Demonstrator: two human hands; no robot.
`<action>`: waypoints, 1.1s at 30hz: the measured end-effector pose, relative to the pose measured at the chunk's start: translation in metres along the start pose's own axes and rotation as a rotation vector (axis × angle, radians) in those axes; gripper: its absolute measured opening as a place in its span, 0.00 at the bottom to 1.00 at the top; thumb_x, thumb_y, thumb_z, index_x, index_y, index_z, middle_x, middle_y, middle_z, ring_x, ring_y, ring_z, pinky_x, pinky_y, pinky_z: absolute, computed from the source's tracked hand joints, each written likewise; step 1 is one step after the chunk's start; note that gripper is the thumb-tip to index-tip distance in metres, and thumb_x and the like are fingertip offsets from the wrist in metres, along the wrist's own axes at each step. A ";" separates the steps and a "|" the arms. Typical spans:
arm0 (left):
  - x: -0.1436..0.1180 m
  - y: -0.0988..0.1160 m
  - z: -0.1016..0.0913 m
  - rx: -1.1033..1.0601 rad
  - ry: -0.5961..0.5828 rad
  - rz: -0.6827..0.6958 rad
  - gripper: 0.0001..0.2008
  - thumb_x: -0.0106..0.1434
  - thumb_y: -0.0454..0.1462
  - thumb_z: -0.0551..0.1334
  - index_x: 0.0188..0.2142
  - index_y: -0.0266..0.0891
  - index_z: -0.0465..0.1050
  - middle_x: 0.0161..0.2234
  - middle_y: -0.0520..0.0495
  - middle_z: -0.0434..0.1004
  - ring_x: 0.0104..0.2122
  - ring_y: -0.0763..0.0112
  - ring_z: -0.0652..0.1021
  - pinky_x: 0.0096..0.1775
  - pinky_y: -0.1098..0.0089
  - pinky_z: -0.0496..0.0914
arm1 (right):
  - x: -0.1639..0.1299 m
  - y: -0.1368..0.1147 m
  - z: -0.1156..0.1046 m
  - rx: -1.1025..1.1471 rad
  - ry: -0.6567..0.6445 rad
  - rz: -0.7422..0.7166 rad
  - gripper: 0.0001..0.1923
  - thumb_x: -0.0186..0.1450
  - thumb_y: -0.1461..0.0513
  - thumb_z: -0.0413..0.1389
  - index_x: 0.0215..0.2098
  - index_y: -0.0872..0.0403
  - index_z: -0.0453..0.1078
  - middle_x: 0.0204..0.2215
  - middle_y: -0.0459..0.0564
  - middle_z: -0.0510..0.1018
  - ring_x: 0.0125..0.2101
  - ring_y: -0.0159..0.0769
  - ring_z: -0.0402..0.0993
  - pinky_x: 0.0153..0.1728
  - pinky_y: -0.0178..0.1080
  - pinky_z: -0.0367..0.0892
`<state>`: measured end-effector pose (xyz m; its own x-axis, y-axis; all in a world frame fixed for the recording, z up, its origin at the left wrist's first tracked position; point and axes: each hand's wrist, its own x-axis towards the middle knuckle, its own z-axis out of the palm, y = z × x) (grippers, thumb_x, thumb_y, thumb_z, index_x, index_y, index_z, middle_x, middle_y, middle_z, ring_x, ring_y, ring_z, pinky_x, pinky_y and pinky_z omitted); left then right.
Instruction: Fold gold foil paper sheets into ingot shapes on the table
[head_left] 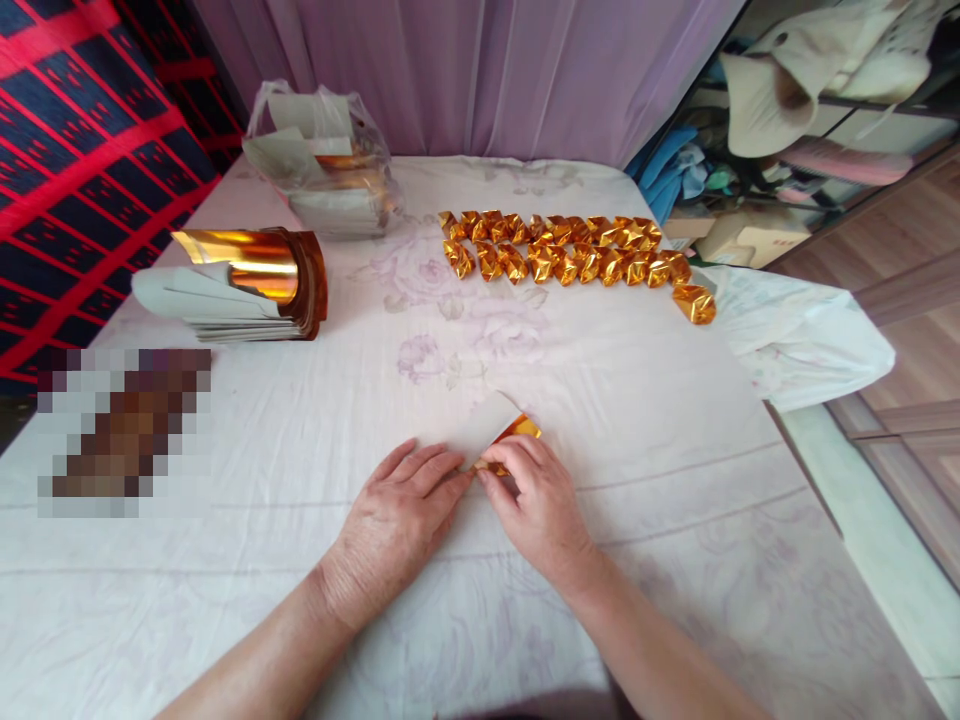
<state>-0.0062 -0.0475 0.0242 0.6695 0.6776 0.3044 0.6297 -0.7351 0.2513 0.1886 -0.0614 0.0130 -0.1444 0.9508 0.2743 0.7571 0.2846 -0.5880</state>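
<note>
A single sheet of gold foil paper [501,428] is pressed flat on the white cloth-covered table [675,560], pinned at its near edge by the left hand [394,525] and right hand [536,510], fingertips closed down on it. Thin, light and easily creased, it is best taken at the edges. Beyond, roughly two dozen folded gold pieces [577,250] are laid in two rows; one stack of foil sheets [247,285] and one plastic bag [326,160] are seen at left.

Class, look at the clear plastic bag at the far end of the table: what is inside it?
The plastic bag holds stacked pale sheets with a gold edge showing; anything deeper in the bag is hidden.
</note>
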 end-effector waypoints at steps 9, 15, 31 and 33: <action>-0.003 -0.004 0.001 -0.001 0.001 0.012 0.15 0.70 0.34 0.56 0.53 0.41 0.74 0.51 0.45 0.79 0.51 0.62 0.77 0.57 0.54 0.69 | 0.000 0.004 -0.001 -0.023 0.004 -0.056 0.04 0.68 0.65 0.54 0.36 0.51 0.70 0.34 0.49 0.76 0.37 0.38 0.72 0.39 0.42 0.67; 0.000 0.002 0.002 0.045 0.014 0.013 0.14 0.72 0.35 0.53 0.50 0.40 0.75 0.53 0.45 0.77 0.55 0.59 0.74 0.58 0.52 0.66 | 0.001 0.007 -0.003 -0.036 -0.009 -0.053 0.04 0.66 0.66 0.57 0.34 0.51 0.71 0.33 0.48 0.75 0.37 0.38 0.72 0.39 0.41 0.66; 0.000 0.005 0.007 0.112 0.033 0.033 0.13 0.70 0.33 0.54 0.48 0.38 0.75 0.46 0.44 0.81 0.48 0.61 0.79 0.55 0.55 0.69 | 0.007 0.009 0.006 0.029 -0.014 0.018 0.06 0.62 0.67 0.59 0.29 0.51 0.68 0.30 0.47 0.75 0.35 0.38 0.70 0.37 0.40 0.63; -0.001 0.005 0.008 0.121 0.024 0.030 0.12 0.70 0.33 0.55 0.48 0.38 0.75 0.47 0.44 0.80 0.48 0.61 0.79 0.54 0.55 0.69 | 0.008 0.012 0.007 0.057 -0.017 0.027 0.06 0.61 0.68 0.59 0.29 0.51 0.69 0.30 0.47 0.75 0.35 0.38 0.70 0.38 0.39 0.64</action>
<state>-0.0008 -0.0514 0.0178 0.6802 0.6533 0.3324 0.6533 -0.7460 0.1293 0.1923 -0.0498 0.0024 -0.1357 0.9599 0.2455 0.7233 0.2653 -0.6375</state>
